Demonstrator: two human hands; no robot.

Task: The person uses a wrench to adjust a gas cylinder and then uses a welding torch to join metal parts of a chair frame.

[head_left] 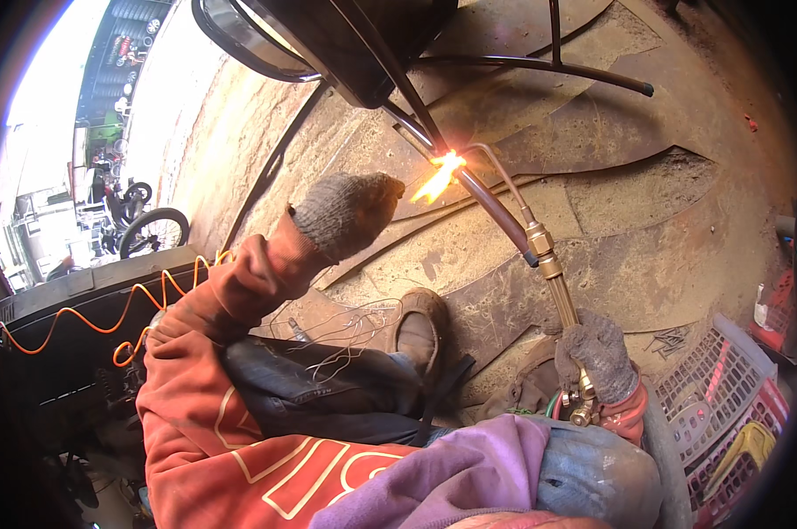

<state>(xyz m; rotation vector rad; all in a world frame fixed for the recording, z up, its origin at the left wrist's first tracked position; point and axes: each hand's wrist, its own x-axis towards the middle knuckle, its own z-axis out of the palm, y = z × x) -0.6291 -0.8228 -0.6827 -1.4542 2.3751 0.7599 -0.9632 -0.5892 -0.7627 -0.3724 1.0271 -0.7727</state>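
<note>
My right hand [599,357], in a grey knit glove, is wrapped round the lower end of a brass gas torch [553,269]. The torch's thin bent tip reaches up to a dark metal tube [500,212], where a bright yellow-orange flame [443,175] burns. This tube belongs to a dark tubular frame and slants down toward me, with a dark cap at its lower end. Left of the flame my left hand [350,212], also gloved and with a darkened fingertip area, is closed. Whatever its fingers may hold is hidden. Hoses [553,406] run from the torch beside my right wrist.
Overlapping rusty metal sheets [610,220] cover the ground. Loose wires [354,331] lie near my shoe [419,333]. Plastic crates [716,388] stand at right, close to scattered nails or rods [670,341]. An orange coiled hose [99,329] crosses at left; a wheel [154,231] stands beyond.
</note>
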